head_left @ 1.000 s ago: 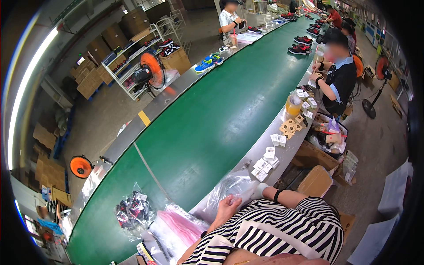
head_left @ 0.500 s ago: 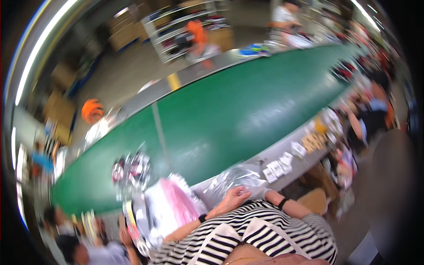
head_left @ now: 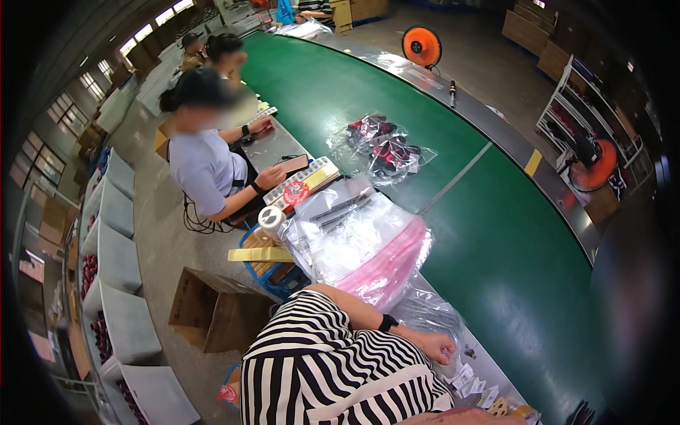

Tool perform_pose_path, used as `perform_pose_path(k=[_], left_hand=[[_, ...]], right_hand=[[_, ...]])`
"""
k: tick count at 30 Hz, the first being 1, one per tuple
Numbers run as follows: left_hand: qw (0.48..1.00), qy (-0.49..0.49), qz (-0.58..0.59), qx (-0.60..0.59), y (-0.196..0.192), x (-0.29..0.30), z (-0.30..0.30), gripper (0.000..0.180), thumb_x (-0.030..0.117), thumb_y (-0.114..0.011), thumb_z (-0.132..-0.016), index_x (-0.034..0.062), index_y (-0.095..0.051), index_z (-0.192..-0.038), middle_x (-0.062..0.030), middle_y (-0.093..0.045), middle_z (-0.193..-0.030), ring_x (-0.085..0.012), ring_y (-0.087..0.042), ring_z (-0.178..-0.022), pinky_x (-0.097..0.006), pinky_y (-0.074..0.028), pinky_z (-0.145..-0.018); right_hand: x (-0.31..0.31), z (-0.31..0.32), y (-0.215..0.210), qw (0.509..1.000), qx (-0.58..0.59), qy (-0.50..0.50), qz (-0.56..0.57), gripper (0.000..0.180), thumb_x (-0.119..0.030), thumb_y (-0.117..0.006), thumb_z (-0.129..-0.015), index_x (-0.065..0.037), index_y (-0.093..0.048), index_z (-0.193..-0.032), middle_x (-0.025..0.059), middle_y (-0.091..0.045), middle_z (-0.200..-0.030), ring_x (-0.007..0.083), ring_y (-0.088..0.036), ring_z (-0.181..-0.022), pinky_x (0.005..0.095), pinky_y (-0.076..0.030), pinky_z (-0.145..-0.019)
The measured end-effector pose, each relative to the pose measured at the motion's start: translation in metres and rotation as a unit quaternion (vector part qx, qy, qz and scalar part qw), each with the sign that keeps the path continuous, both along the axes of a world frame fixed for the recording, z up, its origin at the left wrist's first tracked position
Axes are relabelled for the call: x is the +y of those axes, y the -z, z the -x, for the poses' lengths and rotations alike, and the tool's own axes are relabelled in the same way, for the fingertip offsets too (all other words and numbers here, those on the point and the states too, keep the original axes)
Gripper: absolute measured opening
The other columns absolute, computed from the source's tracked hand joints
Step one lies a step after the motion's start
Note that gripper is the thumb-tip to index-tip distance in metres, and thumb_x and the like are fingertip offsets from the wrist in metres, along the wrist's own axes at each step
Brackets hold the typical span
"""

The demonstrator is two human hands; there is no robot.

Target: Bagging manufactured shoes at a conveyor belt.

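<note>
My left forearm in a striped sleeve, a black band on the wrist, reaches onto the table's edge beside the green conveyor belt (head_left: 496, 234). My left hand (head_left: 435, 347) lies with curled fingers on a crumpled clear plastic bag (head_left: 425, 315). Small white paper tags (head_left: 469, 377) lie just past the hand. A thick pile of clear and pink-edged bags (head_left: 361, 248) sits close behind my forearm. My right hand is out of the picture.
A seated person in a grey shirt (head_left: 205, 166) works at the table further along, others behind. Bagged dark-red items (head_left: 382, 149) lie on the belt. A tape roll (head_left: 269, 218), blue basket (head_left: 276, 276), cardboard box (head_left: 212, 312), grey bins (head_left: 117, 262) and orange fans (head_left: 421, 46) are around.
The view has swung to my left, along the belt's other end. My right hand has dropped out of the picture; my left hand stays on the clear bag.
</note>
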State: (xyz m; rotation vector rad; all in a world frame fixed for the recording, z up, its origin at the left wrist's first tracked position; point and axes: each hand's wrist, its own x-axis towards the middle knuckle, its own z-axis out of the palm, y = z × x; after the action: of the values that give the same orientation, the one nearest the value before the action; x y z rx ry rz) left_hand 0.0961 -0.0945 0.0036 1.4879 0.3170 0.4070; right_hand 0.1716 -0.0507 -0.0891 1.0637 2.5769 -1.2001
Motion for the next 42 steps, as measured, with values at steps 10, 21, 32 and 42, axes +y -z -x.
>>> perform_pose_path(k=[10,21,32,42], left_hand=[[0.999,-0.033,0.029,0.009,-0.006,-0.001,0.009,0.024,0.017,-0.063,-0.072,-0.0009,-0.048,-0.067,-0.0039,-0.043,-0.057,-0.01,-0.041,-0.056,-0.03,-0.035,-0.05],[0.994,-0.042,0.094,-0.022,-0.026,0.004,0.034,0.02,0.012,-0.061,-0.071,0.0008,-0.046,-0.064,0.0024,-0.038,-0.057,-0.0059,-0.039,-0.057,-0.027,-0.032,-0.05],[0.997,-0.003,0.066,-0.026,-0.026,0.0,0.059,0.02,0.013,-0.061,-0.074,-0.0006,-0.048,-0.066,-0.0006,-0.044,-0.058,-0.0078,-0.04,-0.058,-0.028,-0.034,-0.051],[0.998,-0.025,0.05,-0.013,-0.036,-0.009,0.058,0.023,0.009,-0.061,-0.074,0.0016,-0.044,-0.062,0.0022,-0.04,-0.055,-0.0058,-0.039,-0.055,-0.026,-0.032,-0.046]], right_hand=[[0.004,-0.001,-0.002,0.996,0.038,0.085,0.001,0.03,-0.027,-0.051,-0.08,-0.007,-0.058,-0.102,0.012,-0.062,-0.089,0.0219,-0.059,-0.073,0.0325,-0.046,-0.062],[0.004,0.008,0.002,0.978,0.085,0.191,0.007,0.029,-0.026,-0.051,-0.081,-0.006,-0.058,-0.101,0.0116,-0.062,-0.087,0.0209,-0.058,-0.07,0.0314,-0.045,-0.059],[-0.018,0.016,0.01,0.941,0.115,0.316,0.034,0.028,-0.026,-0.051,-0.081,-0.005,-0.058,-0.1,0.0112,-0.062,-0.084,0.0199,-0.058,-0.066,0.0304,-0.045,-0.056],[-0.058,-0.001,0.015,0.894,0.143,0.418,0.073,0.027,-0.025,-0.051,-0.082,-0.005,-0.058,-0.099,0.0108,-0.062,-0.082,0.019,-0.057,-0.063,0.0294,-0.044,-0.053]])
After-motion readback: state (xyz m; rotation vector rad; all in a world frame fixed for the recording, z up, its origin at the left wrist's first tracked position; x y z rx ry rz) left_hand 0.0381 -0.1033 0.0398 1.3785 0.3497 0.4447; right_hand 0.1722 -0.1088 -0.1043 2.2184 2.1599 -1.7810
